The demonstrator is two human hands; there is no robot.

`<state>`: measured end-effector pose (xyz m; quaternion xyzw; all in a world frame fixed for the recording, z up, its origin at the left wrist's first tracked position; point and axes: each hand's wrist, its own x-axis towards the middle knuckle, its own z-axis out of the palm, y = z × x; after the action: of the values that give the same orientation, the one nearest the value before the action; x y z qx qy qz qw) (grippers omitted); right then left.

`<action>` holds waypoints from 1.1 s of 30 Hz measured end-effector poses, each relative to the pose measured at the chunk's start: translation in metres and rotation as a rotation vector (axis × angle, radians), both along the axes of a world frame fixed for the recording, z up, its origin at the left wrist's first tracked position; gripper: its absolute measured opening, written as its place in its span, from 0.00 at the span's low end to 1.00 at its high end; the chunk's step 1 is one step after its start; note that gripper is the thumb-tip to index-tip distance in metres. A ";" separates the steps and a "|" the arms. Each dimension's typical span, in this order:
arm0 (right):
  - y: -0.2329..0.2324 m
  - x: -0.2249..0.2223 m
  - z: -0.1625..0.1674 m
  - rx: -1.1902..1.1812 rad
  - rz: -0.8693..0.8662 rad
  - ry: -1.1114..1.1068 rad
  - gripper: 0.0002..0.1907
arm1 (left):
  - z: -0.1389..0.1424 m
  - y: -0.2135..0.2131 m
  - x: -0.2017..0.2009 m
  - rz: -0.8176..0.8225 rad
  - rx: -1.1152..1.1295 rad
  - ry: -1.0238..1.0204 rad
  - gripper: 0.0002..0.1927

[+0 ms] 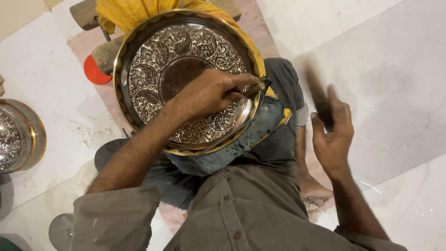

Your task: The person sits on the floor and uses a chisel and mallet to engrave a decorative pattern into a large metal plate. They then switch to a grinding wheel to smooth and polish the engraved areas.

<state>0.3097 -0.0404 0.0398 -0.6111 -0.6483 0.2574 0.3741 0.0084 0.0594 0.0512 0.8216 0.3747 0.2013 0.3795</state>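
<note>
View from above of a person sitting on a pale marble floor. A large round engraved metal plate with a brass-coloured scalloped rim and a silvery embossed leaf pattern rests tilted on the person's lap, propped against a yellow cloth and a worn blue-grey cloth pad at its lower right edge.

The left hand lies across the middle of the plate, fingers curled closed around a small dark tool, a slim punch or chisel, whose tip points toward the plate's right rim. The right hand is raised off to the right, well apart from the plate, above the floor; it grips a dark hammer handle that is blurred with motion, so the head cannot be made out.

The person wears an olive-grey buttoned shirt and dark trousers. A bare foot shows below the right forearm. At the left edge of the frame stands a second engraved metal vessel with a brass-coloured rim. Near the plate's upper left sits a red round object beside a wooden block.
</note>
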 end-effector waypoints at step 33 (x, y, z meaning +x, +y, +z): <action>0.004 -0.012 0.009 -0.040 0.123 -0.050 0.34 | -0.016 -0.043 -0.043 0.552 -0.084 -0.142 0.25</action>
<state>0.2978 -0.0361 0.0492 -0.5838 -0.6884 0.2777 0.3289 -0.0344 0.0163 0.0351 0.6559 0.5647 0.3386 0.3692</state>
